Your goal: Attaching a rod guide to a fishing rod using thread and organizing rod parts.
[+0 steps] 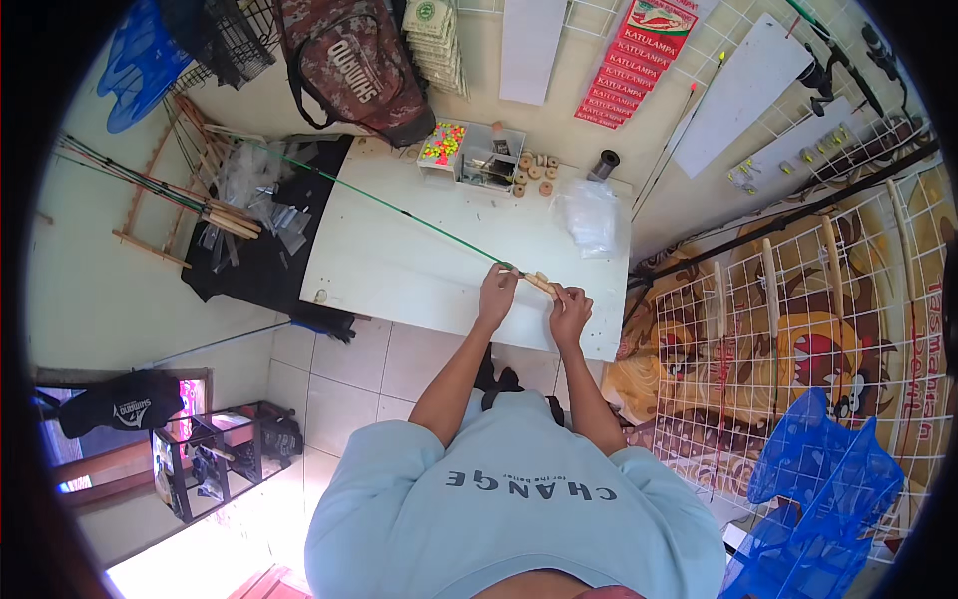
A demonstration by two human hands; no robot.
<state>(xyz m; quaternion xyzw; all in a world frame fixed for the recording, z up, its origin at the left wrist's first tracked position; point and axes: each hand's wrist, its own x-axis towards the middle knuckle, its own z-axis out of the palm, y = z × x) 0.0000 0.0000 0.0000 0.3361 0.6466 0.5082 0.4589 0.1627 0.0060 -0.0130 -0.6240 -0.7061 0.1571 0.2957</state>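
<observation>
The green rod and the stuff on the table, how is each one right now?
Green rod: lying slantwise across the white table, gripped at its wooden handle.
Left hand: closed on the rod.
Right hand: closed on the handle end.
Clear plastic bag: crumpled.

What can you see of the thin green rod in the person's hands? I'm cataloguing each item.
The green rod is a long, very slender shaft, probably fibreglass, ending in a pale wooden-looking handle. It slants over the white table from upper left to the hands. The left hand grips near the handle; the right hand holds the handle's end.
</observation>
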